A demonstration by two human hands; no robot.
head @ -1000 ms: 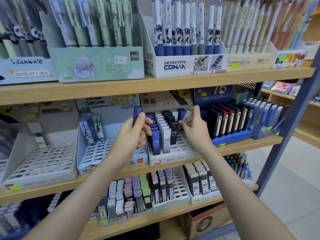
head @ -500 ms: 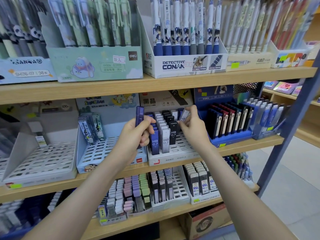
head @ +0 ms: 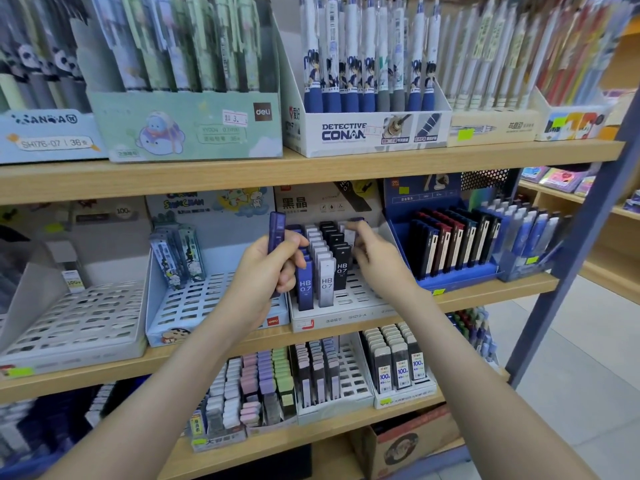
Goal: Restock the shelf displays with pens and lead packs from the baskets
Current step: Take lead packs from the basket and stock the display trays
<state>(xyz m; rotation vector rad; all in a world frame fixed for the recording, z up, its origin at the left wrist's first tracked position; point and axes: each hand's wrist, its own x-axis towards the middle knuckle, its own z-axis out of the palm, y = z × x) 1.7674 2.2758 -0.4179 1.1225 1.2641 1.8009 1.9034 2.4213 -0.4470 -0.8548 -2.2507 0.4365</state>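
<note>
In the head view, both hands work at the white slotted rack [head: 332, 320] on the middle shelf [head: 485, 295]. The left hand [head: 263, 271] grips a blue lead pack [head: 277, 228] upright, fingers curled round its lower half, just left of the rack's blue row [head: 304, 284]. The right hand [head: 375, 263] pinches a pale pack [head: 349, 234] at the back of the rack, beside the black row [head: 341, 266]. The fingers hide how deep that pack sits.

The step in hand looks like slotting packs into matching rows. Done well, the blue pack goes to the blue row, upright and label forward like the HB 0.7 packs in front, and is pressed down until it seats. The packs stand close together and could tip, so a straight downward entry suits best. Open slots show at the rack's front.

The shelves are pale wood on a blue steel post [head: 575, 265]. Pen boxes stand above, among them a Conan box [head: 363, 135]. A blue display [head: 450, 252] of dark packs stands to the right, and a second rack [head: 69, 323] to the left. A carton [head: 401, 441] sits at the bottom, with grey floor [head: 571, 358] beyond. No basket is in view.
</note>
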